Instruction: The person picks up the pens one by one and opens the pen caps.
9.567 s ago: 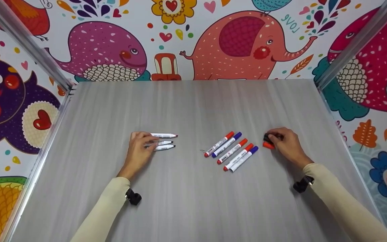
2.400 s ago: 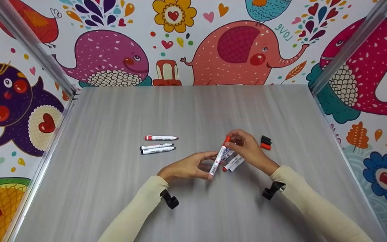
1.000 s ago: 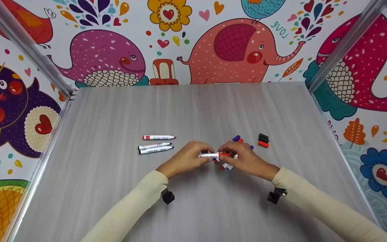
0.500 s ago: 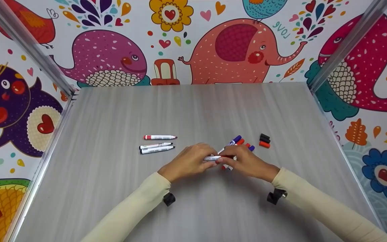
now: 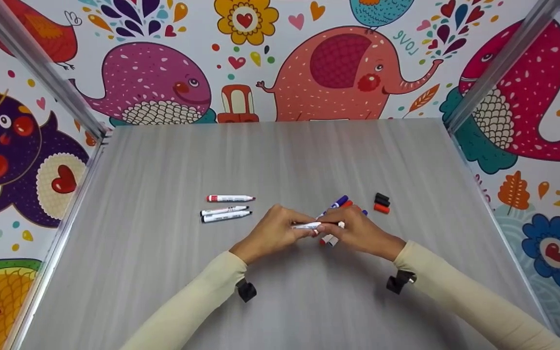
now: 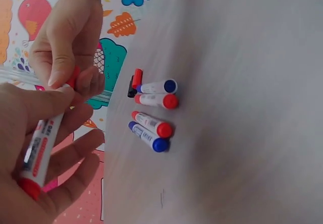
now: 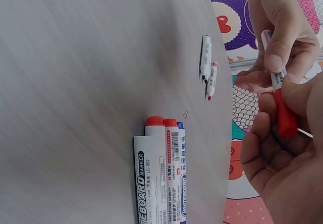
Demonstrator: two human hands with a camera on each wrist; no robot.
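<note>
In the head view, my left hand (image 5: 271,232) and my right hand (image 5: 363,234) meet over the middle of the table, holding one whiteboard marker (image 5: 305,226) between them. The left thumb and fingers pinch its white body, clear in the left wrist view as a marker with red lettering and a red end (image 6: 31,188). In the right wrist view my right fingers and thumb grip the red cap (image 7: 286,115), which still sits against the white body. Under the hands lie several capped markers, red and blue, such as a blue one (image 6: 149,137), partly hidden from the head view.
On the left lie three uncapped markers: a red one (image 5: 231,198), a black one (image 5: 225,211) and another black one (image 5: 226,217). Two black caps (image 5: 382,199) and a red cap (image 5: 381,208) lie at right. Patterned walls (image 5: 241,58) border the table (image 5: 280,160).
Earlier, the left hand was at the uncapped markers and the right at the loose caps. Both then took a red marker from the group. It has turned from steeply tilted to nearly level.
</note>
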